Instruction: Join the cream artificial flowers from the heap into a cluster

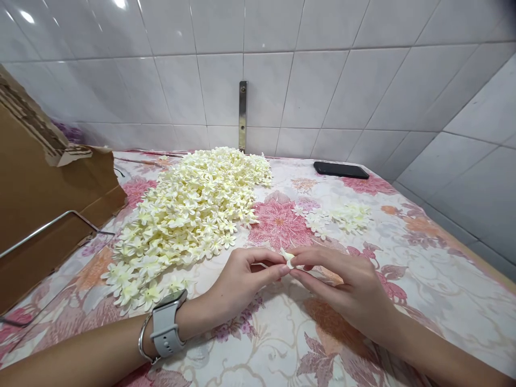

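Between my two hands, over the middle of the table, is a small pale yellow-white flower (288,258). My left hand (245,274) pinches it from the left with thumb and forefinger. From the right, the fingertips of my right hand (342,285) close on the same flower. Its far side and stem are hidden by my fingers. A large heap of similar flowers (189,215) lies to the left, beyond my left wrist. A smaller loose group of flowers (350,217) rests farther back, beyond my right hand.
A flowered cloth (403,301) covers the table. Torn cardboard (52,199) stands at the left, with a bent metal rod (52,231) before it. A black phone (341,170) lies at the back right. Behind rises a tiled wall (266,32) with a metal bracket (242,115).
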`<state>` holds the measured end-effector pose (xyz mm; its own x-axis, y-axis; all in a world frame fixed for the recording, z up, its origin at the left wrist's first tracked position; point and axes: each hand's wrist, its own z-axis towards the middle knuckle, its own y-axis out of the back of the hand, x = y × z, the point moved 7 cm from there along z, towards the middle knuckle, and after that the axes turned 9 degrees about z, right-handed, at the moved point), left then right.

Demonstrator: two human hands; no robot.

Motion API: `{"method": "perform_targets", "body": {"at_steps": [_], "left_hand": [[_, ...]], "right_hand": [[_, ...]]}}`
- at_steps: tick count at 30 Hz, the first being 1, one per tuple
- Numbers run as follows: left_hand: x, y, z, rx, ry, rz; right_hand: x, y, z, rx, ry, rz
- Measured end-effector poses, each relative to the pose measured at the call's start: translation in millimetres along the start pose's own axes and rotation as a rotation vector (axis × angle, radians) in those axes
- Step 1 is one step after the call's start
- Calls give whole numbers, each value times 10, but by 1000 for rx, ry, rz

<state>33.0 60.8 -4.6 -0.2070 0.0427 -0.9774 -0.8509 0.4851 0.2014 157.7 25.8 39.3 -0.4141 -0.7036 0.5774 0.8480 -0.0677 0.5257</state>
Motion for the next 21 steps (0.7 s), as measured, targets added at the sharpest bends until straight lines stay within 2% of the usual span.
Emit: {"method": "perform_targets", "body": {"at_steps": [21], "left_hand": [[-25, 16, -19, -19, -76, 64]], "right_hand": [[-33, -2, -6, -2, -158, 88]]}}
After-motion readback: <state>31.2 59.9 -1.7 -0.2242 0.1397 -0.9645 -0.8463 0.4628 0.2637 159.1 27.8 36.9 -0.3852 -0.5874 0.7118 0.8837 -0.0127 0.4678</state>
